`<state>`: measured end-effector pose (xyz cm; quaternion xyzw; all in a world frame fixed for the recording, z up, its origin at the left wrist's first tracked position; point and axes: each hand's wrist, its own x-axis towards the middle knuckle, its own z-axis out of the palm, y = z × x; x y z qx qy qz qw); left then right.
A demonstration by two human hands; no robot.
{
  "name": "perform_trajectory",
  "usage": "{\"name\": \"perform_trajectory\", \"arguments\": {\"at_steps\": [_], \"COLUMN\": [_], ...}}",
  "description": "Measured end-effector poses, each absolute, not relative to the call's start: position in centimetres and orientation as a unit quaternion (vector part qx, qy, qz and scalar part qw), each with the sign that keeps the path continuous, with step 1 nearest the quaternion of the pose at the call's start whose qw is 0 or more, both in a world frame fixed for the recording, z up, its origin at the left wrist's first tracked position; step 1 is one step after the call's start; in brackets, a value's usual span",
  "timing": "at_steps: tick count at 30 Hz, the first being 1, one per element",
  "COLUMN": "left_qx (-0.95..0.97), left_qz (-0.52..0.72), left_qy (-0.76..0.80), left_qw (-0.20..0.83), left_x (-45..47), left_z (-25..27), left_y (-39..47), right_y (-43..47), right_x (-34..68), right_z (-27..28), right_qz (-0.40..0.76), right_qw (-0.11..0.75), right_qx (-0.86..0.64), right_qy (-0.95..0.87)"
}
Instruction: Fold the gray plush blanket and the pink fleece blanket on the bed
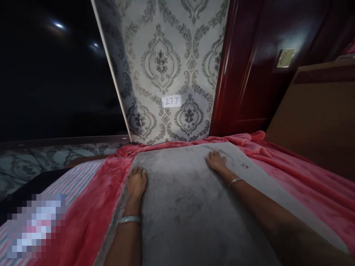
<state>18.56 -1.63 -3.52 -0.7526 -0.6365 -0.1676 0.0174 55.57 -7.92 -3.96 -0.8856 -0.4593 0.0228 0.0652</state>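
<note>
A grey plush blanket (183, 207) lies folded on top of a pink-red fleece blanket (305, 181) spread over a bed. My left hand (136, 183) rests flat on the grey blanket's left edge, fingers together, a silver bangle on the wrist. My right hand (215, 161) presses palm-down near the grey blanket's far right corner, also with a bangle on the wrist. Neither hand grips anything. A small dark mark (244, 166) sits on the grey fabric just right of my right hand.
A striped sheet (74, 177) shows at the bed's left. Ahead stands a damask-patterned wall (163, 62) with a paper label reading 277 (171, 101). A dark red wooden door (249, 74) and a brown headboard (318, 122) are at right; a dark window (50, 74) at left.
</note>
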Motion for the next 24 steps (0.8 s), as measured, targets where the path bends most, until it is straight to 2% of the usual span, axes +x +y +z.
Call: {"name": "perform_trajectory", "arguments": {"at_steps": [4,8,11,14,18,24], "left_qx": [-0.733,-0.739,-0.743,-0.740,-0.736,-0.740], "left_qz": [-0.168,-0.090,-0.063,-0.041,-0.025,-0.027], "left_qy": [-0.658,-0.667,-0.666,-0.671,-0.676,-0.672], "left_qw": [0.035,-0.006,0.001,-0.003,-0.003,0.002], "left_x": [18.0,17.7,17.5,17.6,17.7,17.6], "left_z": [-3.7,-4.4,-4.7,-4.6,-4.3,-4.4], "left_y": [-1.5,-0.6,0.0,0.1,0.2,0.4], "right_y": [-3.9,-1.2,0.1,1.3,1.5,-3.9], "right_x": [44.8,35.0,33.2,36.7,46.9,62.6], "right_z": [-2.9,-3.3,-4.0,-4.3,-4.1,-4.2], "right_qz": [0.045,0.060,0.051,0.033,0.022,0.002], "right_qw": [0.147,0.158,0.160,0.139,0.110,0.068], "right_qx": [-0.732,-0.621,-0.589,-0.622,-0.711,-0.840], "right_qy": [-0.664,-0.765,-0.790,-0.770,-0.694,-0.538]}}
